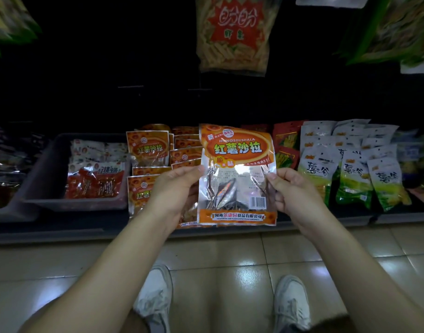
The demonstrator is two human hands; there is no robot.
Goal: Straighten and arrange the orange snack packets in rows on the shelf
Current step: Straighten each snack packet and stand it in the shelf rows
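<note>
Held packet: glossy orange-and-clear plastic snack packet [237, 174], upright, centre of frame, in front of the dark shelf's front lip [62, 230].
- Left hand [175, 191] pinched its left edge, thumb on the face. Right hand [295, 191] pinched its right edge, fingers curled behind.

Matching orange packets [148, 150] lay in loose overlapping rows on the shelf, left of centre, some skewed.

Risks, as judged:
- Slick film and edge-only pinches: packet could slip toward the tiled floor.
- Setting it down could nudge the skewed row and push front packets over the lip.
- Dim light could hide a crooked edge.

Writing read:
- Held packet: "HONGSHUSHALA", "红薯沙拉"; bottom band "河南尔康园食品有限公司"; barcode at lower right of the window.
- Hanging clear bag of yellow sticks with red starburst [232, 37], top centre: "盼盼".
- White-and-green pouches [353, 174], right: apparently "薯之谷", uncertain.
- Red-and-white packets in grey plastic tray [40, 169], left: too blurred.
</note>
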